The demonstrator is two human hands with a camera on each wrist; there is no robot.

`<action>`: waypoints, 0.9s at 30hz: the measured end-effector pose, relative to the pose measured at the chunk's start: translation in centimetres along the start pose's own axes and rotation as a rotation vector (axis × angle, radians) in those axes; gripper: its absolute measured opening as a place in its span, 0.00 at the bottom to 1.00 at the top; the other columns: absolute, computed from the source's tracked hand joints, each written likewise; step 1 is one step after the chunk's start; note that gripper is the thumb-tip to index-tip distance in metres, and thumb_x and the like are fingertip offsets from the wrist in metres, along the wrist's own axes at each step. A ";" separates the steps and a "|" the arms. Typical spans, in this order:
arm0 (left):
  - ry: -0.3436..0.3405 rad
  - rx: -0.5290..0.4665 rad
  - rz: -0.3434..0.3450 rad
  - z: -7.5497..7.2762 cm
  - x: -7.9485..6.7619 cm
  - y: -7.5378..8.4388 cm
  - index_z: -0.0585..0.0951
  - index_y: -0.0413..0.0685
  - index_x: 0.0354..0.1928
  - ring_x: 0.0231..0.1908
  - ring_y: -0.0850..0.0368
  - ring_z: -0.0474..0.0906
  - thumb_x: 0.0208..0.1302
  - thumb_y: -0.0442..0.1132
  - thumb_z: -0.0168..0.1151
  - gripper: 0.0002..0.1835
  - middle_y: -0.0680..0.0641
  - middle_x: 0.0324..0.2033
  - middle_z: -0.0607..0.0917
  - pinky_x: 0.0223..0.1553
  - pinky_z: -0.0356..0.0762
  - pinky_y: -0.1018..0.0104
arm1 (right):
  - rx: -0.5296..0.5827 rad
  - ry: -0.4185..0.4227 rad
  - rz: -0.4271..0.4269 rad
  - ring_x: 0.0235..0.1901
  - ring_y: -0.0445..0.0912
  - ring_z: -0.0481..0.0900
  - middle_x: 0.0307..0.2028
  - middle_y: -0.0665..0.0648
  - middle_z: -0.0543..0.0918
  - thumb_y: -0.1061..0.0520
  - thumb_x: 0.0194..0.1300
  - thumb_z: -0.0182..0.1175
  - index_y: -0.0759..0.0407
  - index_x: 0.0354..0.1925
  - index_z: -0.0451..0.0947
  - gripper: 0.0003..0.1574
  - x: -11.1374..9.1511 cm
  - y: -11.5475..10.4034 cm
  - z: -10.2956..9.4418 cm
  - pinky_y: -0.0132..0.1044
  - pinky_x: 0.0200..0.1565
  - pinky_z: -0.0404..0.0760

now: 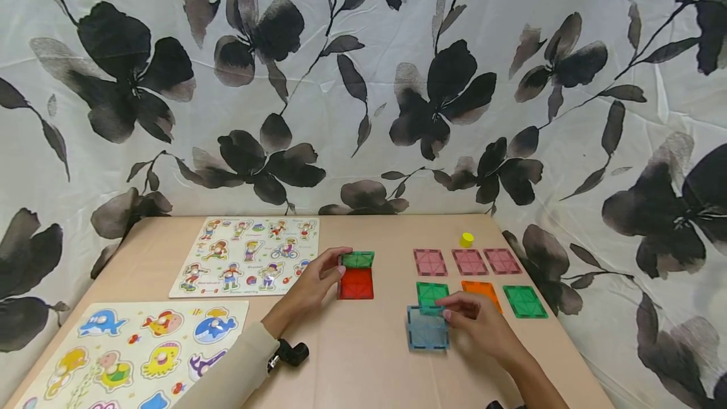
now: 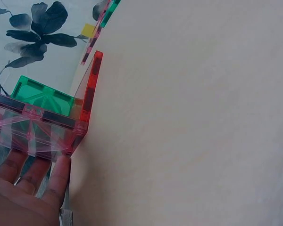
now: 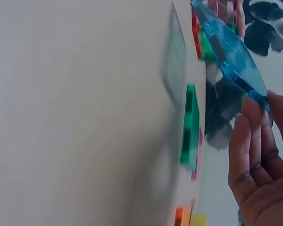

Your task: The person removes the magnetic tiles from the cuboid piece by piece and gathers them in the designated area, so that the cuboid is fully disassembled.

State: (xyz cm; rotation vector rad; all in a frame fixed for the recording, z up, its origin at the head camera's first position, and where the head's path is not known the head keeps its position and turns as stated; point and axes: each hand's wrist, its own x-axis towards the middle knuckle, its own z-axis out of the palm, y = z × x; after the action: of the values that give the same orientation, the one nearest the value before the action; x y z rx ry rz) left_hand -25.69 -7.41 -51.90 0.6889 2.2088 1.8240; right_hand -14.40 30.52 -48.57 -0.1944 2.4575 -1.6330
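On the right side of the table (image 1: 352, 358), one blue tile (image 1: 428, 331) is held clear of the surface by the right hand (image 1: 479, 320), its corner pinched between the thumb and the fingertips. The tile is tilted, and its shadow is cast on the tabletop. Six loose tiles are laid out near it in two rows. Three pink tiles (image 1: 470, 262) are set in the far row; the near row is made up of two green tiles (image 1: 525, 302) and one orange tile (image 1: 479, 290) between them (one of the green pair is partly overlapped by the blue tile in the head view). One small yellow piece (image 1: 467, 240) is placed behind the pink row.

Farther left, one red tile (image 1: 356, 286) is laid flat, with one raised green tile (image 1: 359, 260) at its far edge. One upright pink tile (image 2: 47, 127) is stood along the red one's left side and is gripped by the left hand (image 1: 307, 286), whose fingers are only partly bent.

Two picture boards are also laid out at the left: one is printed with sea creatures (image 1: 133, 346), one with sporting figures (image 1: 235, 270). One floral cloth (image 1: 352, 112) is hung behind.
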 end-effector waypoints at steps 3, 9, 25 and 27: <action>0.000 -0.006 0.002 0.0 0.0 0.0 0.70 0.52 0.77 0.76 0.39 0.69 0.83 0.38 0.55 0.25 0.42 0.74 0.75 0.79 0.62 0.37 | 0.003 -0.002 0.034 0.44 0.47 0.89 0.54 0.66 0.88 0.56 0.74 0.68 0.65 0.59 0.84 0.21 -0.6 0.6 -0.9 0.35 0.49 0.90; -0.002 -0.007 -0.006 0.0 -0.1 0.0 0.70 0.54 0.77 0.76 0.38 0.68 0.83 0.38 0.54 0.25 0.42 0.74 0.74 0.79 0.62 0.37 | 0.010 -0.026 0.111 0.38 0.46 0.87 0.49 0.64 0.90 0.57 0.74 0.67 0.65 0.57 0.85 0.18 -1.4 1.6 -1.9 0.35 0.44 0.90; -0.006 0.002 -0.009 0.0 -0.3 0.2 0.69 0.51 0.78 0.78 0.41 0.67 0.83 0.38 0.54 0.25 0.45 0.75 0.74 0.79 0.63 0.40 | -0.291 0.105 0.217 0.32 0.47 0.79 0.34 0.53 0.88 0.59 0.67 0.73 0.56 0.50 0.90 0.13 -1.9 1.8 -2.0 0.32 0.31 0.83; -0.007 -0.009 -0.002 0.0 -0.3 0.1 0.70 0.51 0.77 0.78 0.42 0.67 0.83 0.38 0.53 0.24 0.45 0.75 0.74 0.79 0.63 0.41 | -0.304 0.123 0.194 0.32 0.47 0.80 0.35 0.53 0.88 0.60 0.67 0.73 0.56 0.50 0.90 0.12 -1.5 1.4 -1.8 0.31 0.32 0.84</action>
State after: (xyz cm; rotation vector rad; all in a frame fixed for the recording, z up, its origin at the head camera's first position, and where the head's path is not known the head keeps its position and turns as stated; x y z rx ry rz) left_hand -25.42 -7.56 -51.82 0.6898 2.1947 1.8270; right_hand -13.38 33.04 -49.07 0.1050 2.7099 -1.2250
